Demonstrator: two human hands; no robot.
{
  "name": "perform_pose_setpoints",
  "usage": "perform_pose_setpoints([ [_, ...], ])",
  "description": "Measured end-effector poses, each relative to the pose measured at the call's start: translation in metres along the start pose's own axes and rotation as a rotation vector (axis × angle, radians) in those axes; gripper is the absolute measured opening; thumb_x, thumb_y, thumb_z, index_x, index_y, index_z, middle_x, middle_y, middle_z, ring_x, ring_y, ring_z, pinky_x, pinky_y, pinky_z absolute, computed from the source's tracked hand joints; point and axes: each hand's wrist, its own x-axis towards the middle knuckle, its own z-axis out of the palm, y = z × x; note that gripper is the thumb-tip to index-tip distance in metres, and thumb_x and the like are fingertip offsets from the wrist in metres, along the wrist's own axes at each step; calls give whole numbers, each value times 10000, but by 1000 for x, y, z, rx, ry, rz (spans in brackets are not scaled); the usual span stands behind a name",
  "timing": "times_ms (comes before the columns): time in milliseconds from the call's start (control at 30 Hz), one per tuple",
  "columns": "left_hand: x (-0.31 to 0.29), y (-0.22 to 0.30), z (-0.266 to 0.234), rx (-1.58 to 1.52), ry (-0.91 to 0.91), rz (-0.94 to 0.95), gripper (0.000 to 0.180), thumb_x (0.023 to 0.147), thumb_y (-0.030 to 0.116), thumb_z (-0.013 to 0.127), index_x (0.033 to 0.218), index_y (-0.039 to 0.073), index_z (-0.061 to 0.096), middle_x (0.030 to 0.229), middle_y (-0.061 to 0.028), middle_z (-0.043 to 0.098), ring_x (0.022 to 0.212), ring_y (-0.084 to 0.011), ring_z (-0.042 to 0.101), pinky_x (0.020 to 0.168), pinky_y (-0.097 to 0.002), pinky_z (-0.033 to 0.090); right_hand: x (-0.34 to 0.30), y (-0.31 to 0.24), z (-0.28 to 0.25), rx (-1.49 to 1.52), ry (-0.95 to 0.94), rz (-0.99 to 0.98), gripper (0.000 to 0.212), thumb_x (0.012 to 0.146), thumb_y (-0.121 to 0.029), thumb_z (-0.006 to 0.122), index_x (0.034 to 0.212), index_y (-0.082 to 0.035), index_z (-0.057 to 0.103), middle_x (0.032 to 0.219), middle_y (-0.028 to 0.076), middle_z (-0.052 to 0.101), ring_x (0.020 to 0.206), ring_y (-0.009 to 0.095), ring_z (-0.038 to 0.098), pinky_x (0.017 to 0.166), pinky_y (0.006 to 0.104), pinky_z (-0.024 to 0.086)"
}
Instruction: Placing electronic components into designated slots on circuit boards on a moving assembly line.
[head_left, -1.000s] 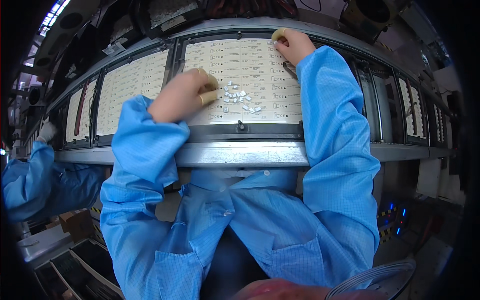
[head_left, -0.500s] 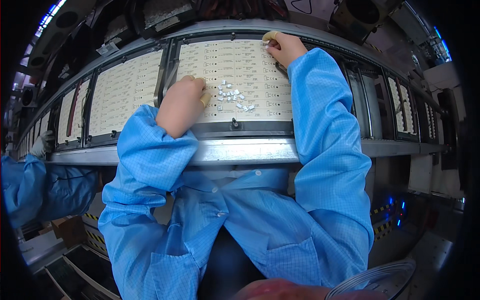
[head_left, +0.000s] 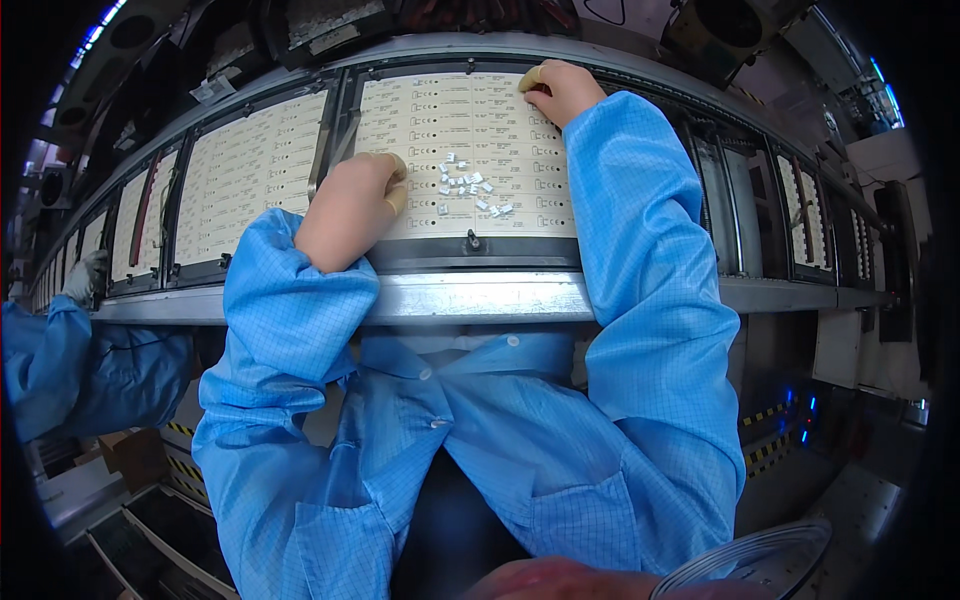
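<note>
A cream printed board panel lies in a dark frame in front of me. Loose small white connectors are scattered over its middle. My left hand is over the panel's left side, fingers curled in and closed, with pale finger cots on. What those fingertips hold, if anything, is hidden. Near the panel's upper right corner, my right hand has its thumb and capped forefinger pinched together, close to the surface. Nothing identifiable shows between them.
Another framed panel lies to the left on the same line. A metal rail runs along the near edge. Dark bins stand beyond the line. At far left is another person's gloved hand.
My left hand has drawn slightly left, its fingers tucked further in. My right hand has moved a little left along the panel's far edge; a white bit at its fingertips no longer shows.
</note>
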Motion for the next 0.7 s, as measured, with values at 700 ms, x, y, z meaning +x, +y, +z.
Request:
perform_pose_setpoints([
  [700,120,-54,7,-250,59,87,165,764,41,621,925,10,620,782,-79,615,688,-138,563,639,-251,462,-24,-71,11,93,-255,-479,232,772,-99,591,998,-131,631,884,90,572,836,270,583,755,345,481],
])
